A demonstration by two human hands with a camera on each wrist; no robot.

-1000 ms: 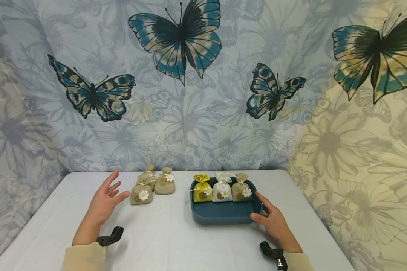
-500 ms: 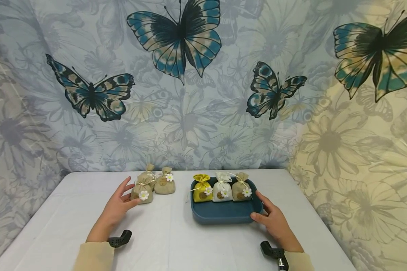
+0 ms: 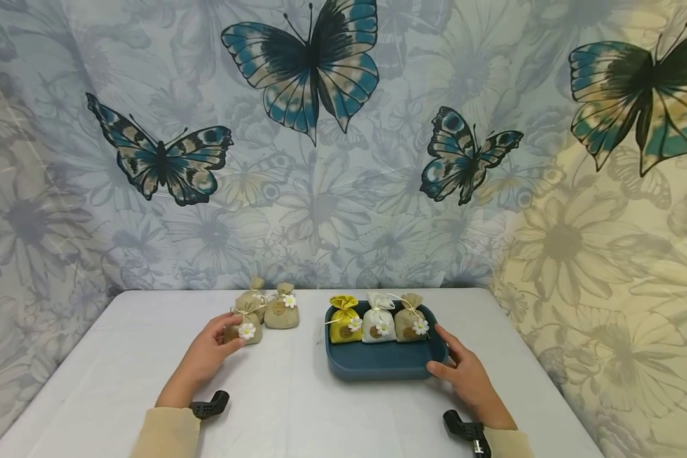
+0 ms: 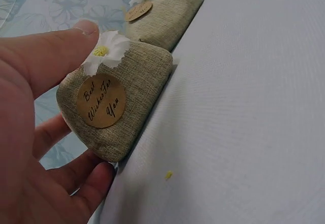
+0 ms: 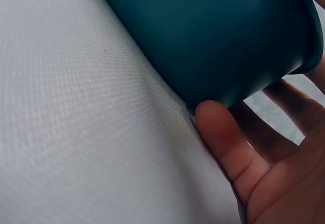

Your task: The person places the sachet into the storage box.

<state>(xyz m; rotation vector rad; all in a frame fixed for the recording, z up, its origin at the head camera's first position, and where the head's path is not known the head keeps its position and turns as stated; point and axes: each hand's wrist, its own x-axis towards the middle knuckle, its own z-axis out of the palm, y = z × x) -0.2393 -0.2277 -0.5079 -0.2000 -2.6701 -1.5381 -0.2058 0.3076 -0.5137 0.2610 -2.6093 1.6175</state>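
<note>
At the left of the table a small burlap drawstring pouch [image 4: 144,82] bears a white flower [image 4: 116,51] and a round tag reading "Best Wishes For You". My left hand [image 3: 203,356] holds this pouch from its left side, thumb in front by the flower and fingers around its side and back. Two similar burlap pouches stand behind it, one [image 3: 282,313] to the right. My right hand [image 3: 471,381] grips the right end of a dark blue tray [image 3: 380,369]. Along the tray's back stand a yellow pouch [image 3: 343,321], a white pouch [image 3: 378,324] and a burlap pouch [image 3: 409,324].
A white cloth covers the table [image 3: 298,407]. Behind it hangs a butterfly-printed backdrop [image 3: 320,222]. A tiny yellow speck [image 4: 169,174] lies on the cloth near the left hand. The front half of the tray shows bare floor.
My left hand has moved right from beside the front burlap pouch and closed its thumb and fingers around it. The right hand stays on the tray, and the view has shifted slightly.
</note>
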